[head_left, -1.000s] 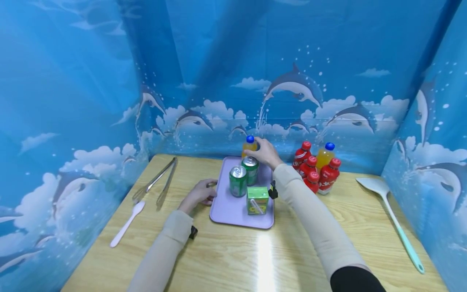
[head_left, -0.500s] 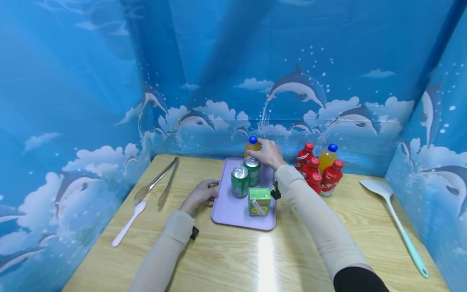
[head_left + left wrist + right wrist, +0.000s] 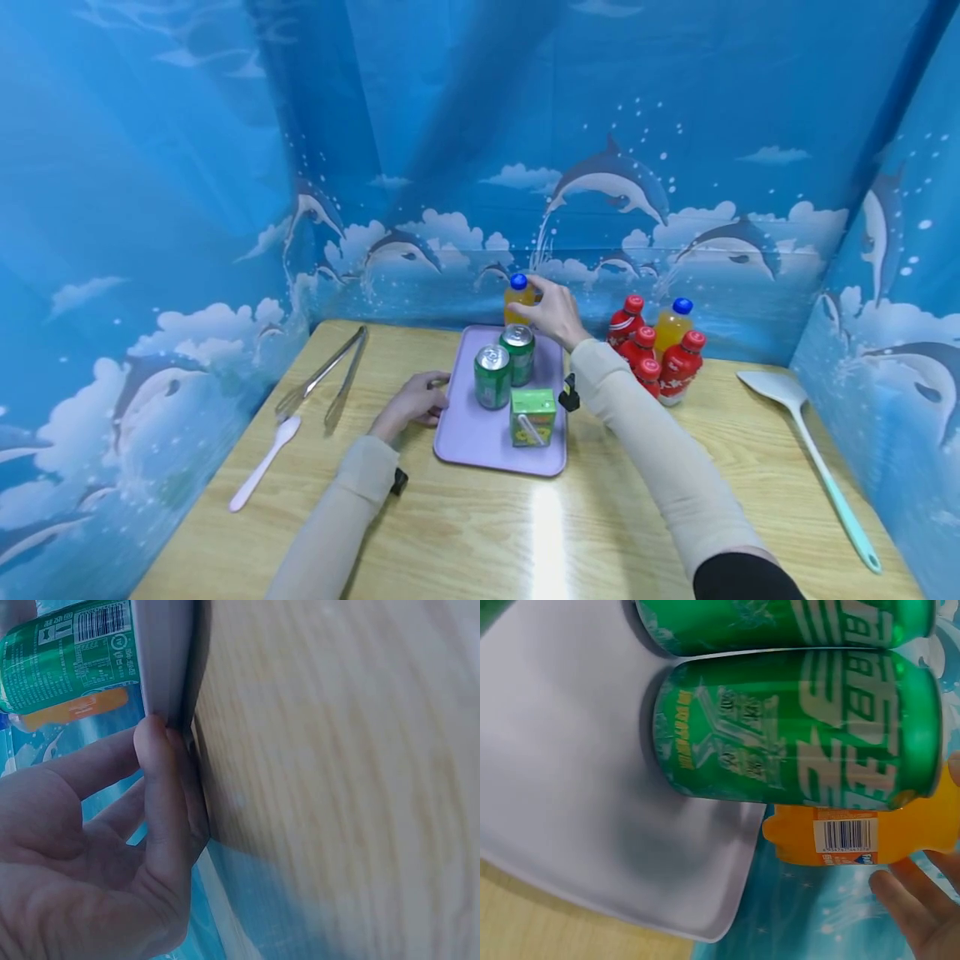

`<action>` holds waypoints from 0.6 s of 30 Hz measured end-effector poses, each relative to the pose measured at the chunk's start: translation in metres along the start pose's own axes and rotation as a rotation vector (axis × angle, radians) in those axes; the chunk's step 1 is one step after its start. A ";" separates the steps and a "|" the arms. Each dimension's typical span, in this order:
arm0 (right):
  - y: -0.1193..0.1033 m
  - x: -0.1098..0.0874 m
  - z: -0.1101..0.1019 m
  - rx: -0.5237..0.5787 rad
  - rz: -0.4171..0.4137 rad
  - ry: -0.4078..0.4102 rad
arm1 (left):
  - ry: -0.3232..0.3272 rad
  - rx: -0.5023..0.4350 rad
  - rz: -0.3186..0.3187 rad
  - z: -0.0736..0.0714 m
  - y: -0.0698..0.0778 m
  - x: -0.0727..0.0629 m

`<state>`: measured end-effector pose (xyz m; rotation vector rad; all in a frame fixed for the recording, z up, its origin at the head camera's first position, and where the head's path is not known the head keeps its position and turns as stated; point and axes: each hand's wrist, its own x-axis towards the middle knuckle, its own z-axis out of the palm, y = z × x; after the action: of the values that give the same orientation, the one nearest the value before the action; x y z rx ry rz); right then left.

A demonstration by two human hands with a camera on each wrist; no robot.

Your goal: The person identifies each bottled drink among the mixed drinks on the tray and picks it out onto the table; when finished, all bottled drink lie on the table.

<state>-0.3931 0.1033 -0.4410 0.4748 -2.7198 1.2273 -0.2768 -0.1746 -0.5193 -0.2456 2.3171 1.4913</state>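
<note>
My right hand (image 3: pixel 555 313) holds an orange soda bottle (image 3: pixel 516 305) with a blue cap at the back of the lilac tray (image 3: pixel 480 442). In the right wrist view, the bottle (image 3: pixel 795 836) is behind a green can, its base raised near the tray's far edge. My left hand (image 3: pixel 415 401) grips the tray's left rim; in the left wrist view its fingertips meet at the rim (image 3: pixel 161 667). Two green soda cans, one nearer (image 3: pixel 492 379) and one farther (image 3: pixel 517 354), stand upright on the tray. A green juice box (image 3: pixel 532 418) with a straw stands at the front right.
Several red bottles (image 3: pixel 678 367) and another orange soda bottle (image 3: pixel 672 323) stand to the tray's right. A long-handled turner (image 3: pixel 813 454) lies far right. Metal tongs (image 3: pixel 318 375) and a pink spoon (image 3: pixel 264 462) lie on the left. A dolphin-print curtain (image 3: pixel 450 167) hangs behind the table.
The orange soda bottle has risen slightly with my right hand over the last half second. My left hand stays at the tray's rim, and the cans and juice box keep their places.
</note>
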 end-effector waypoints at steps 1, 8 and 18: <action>-0.001 0.000 -0.001 0.001 -0.009 0.010 | 0.003 0.001 -0.001 0.000 0.000 0.000; -0.010 -0.003 -0.009 -0.061 -0.098 0.094 | 0.006 0.016 0.004 0.001 0.001 -0.002; -0.028 -0.012 -0.021 -0.070 -0.203 0.257 | 0.005 0.003 0.005 0.000 -0.001 -0.001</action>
<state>-0.3733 0.1044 -0.4099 0.5298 -2.4235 1.0579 -0.2751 -0.1752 -0.5199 -0.2426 2.3256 1.4910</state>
